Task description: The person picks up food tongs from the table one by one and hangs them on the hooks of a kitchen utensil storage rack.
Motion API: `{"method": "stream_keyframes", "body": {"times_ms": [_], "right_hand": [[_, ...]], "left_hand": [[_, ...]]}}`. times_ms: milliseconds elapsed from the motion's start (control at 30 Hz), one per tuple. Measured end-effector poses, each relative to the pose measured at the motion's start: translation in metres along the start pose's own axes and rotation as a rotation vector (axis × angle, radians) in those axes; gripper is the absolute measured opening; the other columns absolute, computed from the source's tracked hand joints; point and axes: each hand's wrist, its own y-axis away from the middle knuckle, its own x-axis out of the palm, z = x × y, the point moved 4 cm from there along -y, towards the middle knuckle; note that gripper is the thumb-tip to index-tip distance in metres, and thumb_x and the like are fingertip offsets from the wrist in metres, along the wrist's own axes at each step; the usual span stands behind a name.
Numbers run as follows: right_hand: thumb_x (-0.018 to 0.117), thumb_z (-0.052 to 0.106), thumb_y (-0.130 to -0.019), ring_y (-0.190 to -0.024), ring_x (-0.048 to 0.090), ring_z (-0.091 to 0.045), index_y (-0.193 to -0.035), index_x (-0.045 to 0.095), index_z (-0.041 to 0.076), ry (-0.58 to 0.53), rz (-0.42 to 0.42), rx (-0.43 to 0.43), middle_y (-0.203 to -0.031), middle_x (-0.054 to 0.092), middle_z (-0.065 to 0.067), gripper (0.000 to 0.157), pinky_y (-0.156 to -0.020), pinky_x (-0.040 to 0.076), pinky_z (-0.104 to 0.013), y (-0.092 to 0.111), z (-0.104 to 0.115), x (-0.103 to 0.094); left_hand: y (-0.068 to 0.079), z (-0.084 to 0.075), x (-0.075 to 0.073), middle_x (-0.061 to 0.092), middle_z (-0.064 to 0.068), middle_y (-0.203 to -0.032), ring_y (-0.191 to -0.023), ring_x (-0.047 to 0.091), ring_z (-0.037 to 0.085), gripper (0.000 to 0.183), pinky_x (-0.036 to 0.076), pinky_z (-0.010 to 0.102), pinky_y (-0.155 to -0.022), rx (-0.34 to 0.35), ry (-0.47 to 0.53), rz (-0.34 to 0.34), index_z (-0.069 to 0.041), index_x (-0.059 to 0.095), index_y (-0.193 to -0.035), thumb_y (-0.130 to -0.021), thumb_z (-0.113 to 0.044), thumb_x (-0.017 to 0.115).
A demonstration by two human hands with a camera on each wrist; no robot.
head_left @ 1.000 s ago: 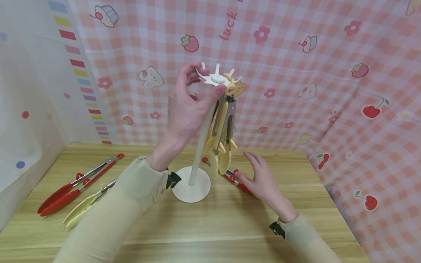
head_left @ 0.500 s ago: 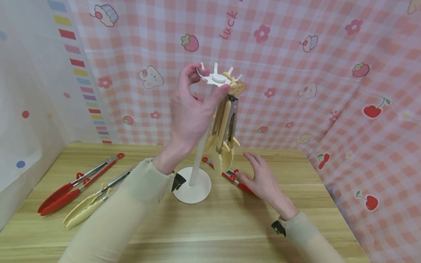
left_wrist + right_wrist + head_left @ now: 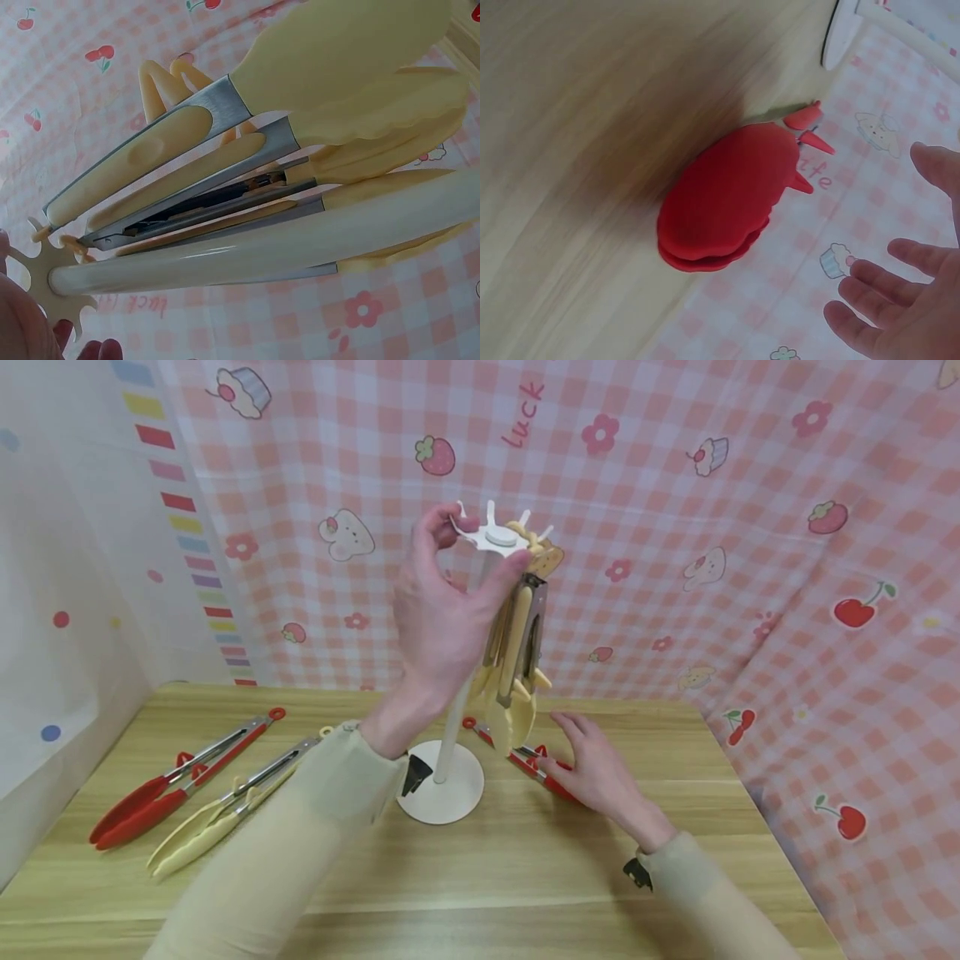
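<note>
L arm slants up from 7 o'clock; L hand nr ctr, gripping w/ curled fingers. R arm at 5 o'clock; R hand at 4, fingers loose.

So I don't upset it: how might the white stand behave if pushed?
The white stand may tip, being tall on a flat round base; hanging yellow tongs, bunched on one side, probably bias it that way. Its straight pole looks stiff.
</note>
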Motion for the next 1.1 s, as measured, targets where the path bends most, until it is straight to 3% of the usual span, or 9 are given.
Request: {"method": "stream_keyframes", "body": {"times_ms": [267, 700, 967, 1100], "right_hand": [[0.081, 0.037, -0.092, -0.138, 0.057, -0.044, -0.152, 0.05, 0.002, 0.018, 0.05, -0.003, -0.15, 0.057, -0.024, 0.076, -0.114, 0.05, -0.06, -0.002, -0.005, 0.005], [0.079, 0.039, -0.094, -0.134, 0.06, -0.043, -0.153, 0.05, 0.004, 0.039, 0.104, -0.014, -0.148, 0.058, -0.024, 0.075, -0.111, 0.051, -0.061, -0.004, -0.012, 0.014], [0.078, 0.04, -0.094, -0.134, 0.06, -0.042, -0.153, 0.05, 0.003, 0.055, 0.123, -0.022, -0.147, 0.059, -0.023, 0.074, -0.113, 0.051, -0.059, -0.003, -0.017, 0.019], [0.077, 0.041, -0.095, -0.137, 0.058, -0.044, -0.154, 0.049, 0.004, 0.056, 0.149, -0.013, -0.15, 0.057, -0.025, 0.075, -0.114, 0.049, -0.061, -0.003, -0.019, 0.021]], "left_hand": [[0.002, -0.001, 0.002, 0.067, 0.003, -0.13, -0.122, 0.058, 0.017, 0.07, 0.042, 0.021, -0.079, 0.021, -0.02, -0.025, -0.006, 0.054, -0.14, -0.087, -0.041, 0.086], [0.004, 0.001, 0.008, 0.069, 0.003, -0.127, -0.123, 0.061, 0.016, 0.074, 0.042, 0.025, -0.106, 0.038, -0.057, -0.111, -0.007, 0.054, -0.139, -0.084, -0.042, 0.089], [0.005, 0.0, 0.011, 0.069, 0.004, -0.129, -0.126, 0.06, 0.018, 0.079, 0.041, 0.027, -0.107, 0.043, -0.062, -0.128, -0.007, 0.052, -0.141, -0.082, -0.043, 0.09], [0.005, 0.001, 0.01, 0.068, 0.003, -0.129, -0.125, 0.06, 0.016, 0.076, 0.043, 0.025, -0.096, 0.034, -0.057, -0.123, -0.008, 0.053, -0.14, -0.083, -0.042, 0.09]]}}
